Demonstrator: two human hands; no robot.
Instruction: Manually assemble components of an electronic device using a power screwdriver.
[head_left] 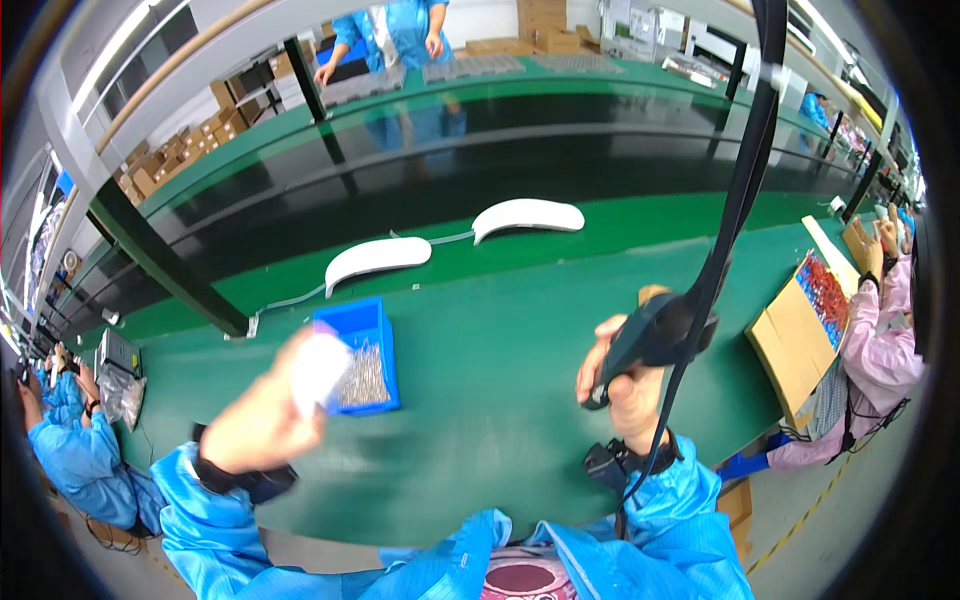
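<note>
clearly gripping on both sides, well apart

closed around a blurred white piece [320, 372] with the left hand [258, 418], overlapping in view the left edge of a blue bin [388, 350]; too smeared to tell what kind of piece, or whether touching the bin. wrapped around a dark tool [655, 335] with the right hand [635, 408], held above the green table [480, 450], with a black cable [738, 190] hanging down past the tool.

inside the bin, filled partly with thin metal pieces [366, 382]. beyond the bin, strung in a row with two white curved pieces [380, 262], linked by a thin grey cord [452, 238]. toward the right, bordered by an open cardboard box [795, 345] of small red and blue parts [822, 295], close to a co-worker in pink sleeves [880, 350]. across the table, faced by a co-worker in blue [395, 35].
</note>
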